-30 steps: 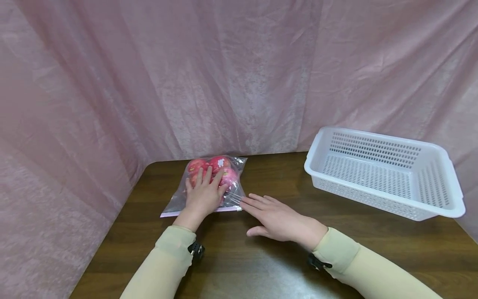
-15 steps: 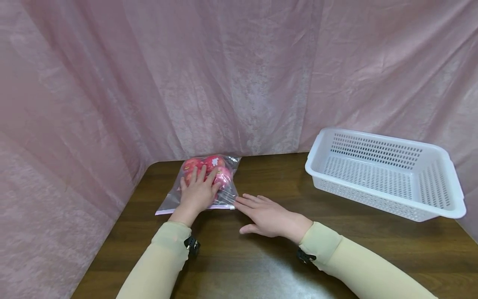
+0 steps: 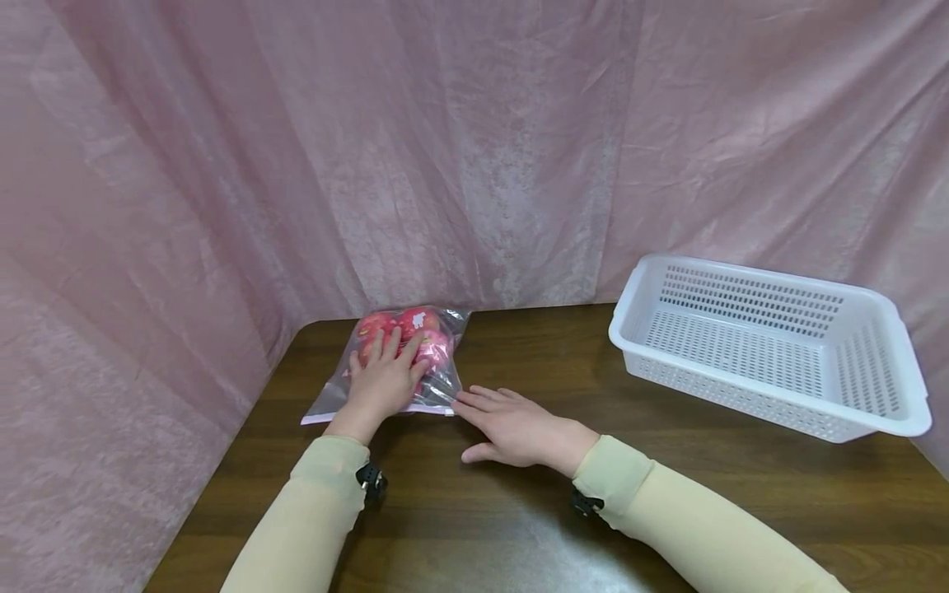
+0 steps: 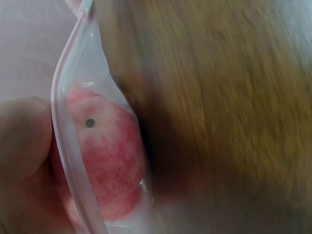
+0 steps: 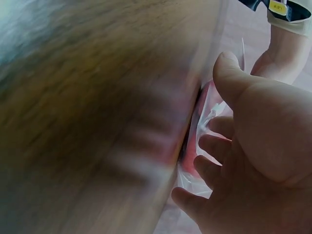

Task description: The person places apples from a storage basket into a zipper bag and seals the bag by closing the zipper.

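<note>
A clear zip bag point(image 3: 441, 383) with a pale pink slider strip lies flat at the table's back left. Several red apples point(image 3: 435, 347) fill it, one bearing a white animal-shaped mark. Spread fingers of my left hand point(image 3: 381, 383) rest on top of the bag, over the apples. In the left wrist view an apple point(image 4: 109, 161) shows through the plastic beside the zip strip. My right hand point(image 3: 507, 428) is held flat, fingers straight, with its fingertips right at the bag's near right corner. It grips nothing.
A white perforated plastic basket point(image 3: 734, 399) stands at the back right of the brown wooden table point(image 3: 534, 527). Pink velvet cloth point(image 3: 474, 165) hangs behind the table and along its left side.
The bag of apples has slid a little to the left across the table, both hands travelling along with it. The basket stays where it was.
</note>
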A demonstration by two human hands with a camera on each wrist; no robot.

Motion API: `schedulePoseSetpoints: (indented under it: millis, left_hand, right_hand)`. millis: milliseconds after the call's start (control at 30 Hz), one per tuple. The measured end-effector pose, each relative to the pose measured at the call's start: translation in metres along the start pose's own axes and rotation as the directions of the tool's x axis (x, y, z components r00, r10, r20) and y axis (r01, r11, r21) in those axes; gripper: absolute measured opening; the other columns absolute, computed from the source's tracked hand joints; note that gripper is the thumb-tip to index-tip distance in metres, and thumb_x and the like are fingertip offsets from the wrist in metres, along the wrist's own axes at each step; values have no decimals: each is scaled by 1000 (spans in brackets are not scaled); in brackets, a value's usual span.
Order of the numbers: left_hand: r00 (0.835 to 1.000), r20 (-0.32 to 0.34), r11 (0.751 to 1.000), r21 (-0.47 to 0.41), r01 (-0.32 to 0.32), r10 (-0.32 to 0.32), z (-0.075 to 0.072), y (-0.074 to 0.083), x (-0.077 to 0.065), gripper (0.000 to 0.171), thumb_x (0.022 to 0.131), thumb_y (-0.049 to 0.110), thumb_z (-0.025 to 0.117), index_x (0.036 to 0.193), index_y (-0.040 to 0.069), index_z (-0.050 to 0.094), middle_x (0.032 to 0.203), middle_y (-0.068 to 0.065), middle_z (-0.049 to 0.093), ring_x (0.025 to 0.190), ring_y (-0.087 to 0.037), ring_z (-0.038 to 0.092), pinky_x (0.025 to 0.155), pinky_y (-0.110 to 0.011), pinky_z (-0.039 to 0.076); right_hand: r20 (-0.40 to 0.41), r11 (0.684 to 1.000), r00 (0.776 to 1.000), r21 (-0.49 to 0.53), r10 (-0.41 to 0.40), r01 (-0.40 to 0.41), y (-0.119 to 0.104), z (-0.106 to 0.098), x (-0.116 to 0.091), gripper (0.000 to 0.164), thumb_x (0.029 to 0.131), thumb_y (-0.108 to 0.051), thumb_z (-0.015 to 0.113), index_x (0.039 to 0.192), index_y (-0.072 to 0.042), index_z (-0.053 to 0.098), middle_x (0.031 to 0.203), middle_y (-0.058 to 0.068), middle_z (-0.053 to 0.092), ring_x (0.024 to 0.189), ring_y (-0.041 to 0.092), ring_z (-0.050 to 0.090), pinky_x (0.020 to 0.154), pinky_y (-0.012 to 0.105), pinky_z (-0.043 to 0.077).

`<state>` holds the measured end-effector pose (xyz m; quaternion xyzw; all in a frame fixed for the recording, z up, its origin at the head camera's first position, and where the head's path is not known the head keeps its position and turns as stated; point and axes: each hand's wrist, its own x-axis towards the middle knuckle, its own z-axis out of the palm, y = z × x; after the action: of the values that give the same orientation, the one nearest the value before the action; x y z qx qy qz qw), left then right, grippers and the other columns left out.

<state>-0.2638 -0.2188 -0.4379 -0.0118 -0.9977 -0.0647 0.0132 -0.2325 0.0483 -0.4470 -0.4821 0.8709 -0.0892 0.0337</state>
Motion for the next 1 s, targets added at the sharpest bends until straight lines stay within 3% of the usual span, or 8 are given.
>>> schedulePoseSetpoints:
  millis: [333,667,1000]
  left_hand:
    - [1000,1,1000,-18,2,-2,-4,-22,1,72,114,56,42,176,21,29,182,-20,13,167,-47,1,121,-83,1]
    - [1000,27,1000,-15,-8,8,-6,-54,1,71,115,55,40,177,25,26,182,-20,10,167,-48,-1,119,-85,-6]
    - [1000,9,1000,10,0,0,-10,-80,-9,69,116,51,43,177,25,26,182,-22,12,165,-54,1,115,-87,-10]
  right_hand:
    - [13,1000,1000,22,12,-13,-1,-2,1,80,108,-55,65,171,-13,41,177,9,36,165,31,27,129,57,29]
    - [16,998,999,46,41,-42,6,-5,-13,79,109,-54,64,171,-12,40,178,9,35,166,32,25,130,57,27]
    - [23,997,998,44,59,-60,13,-8,-30,80,109,-54,63,172,-12,39,178,10,32,167,32,23,130,56,25]
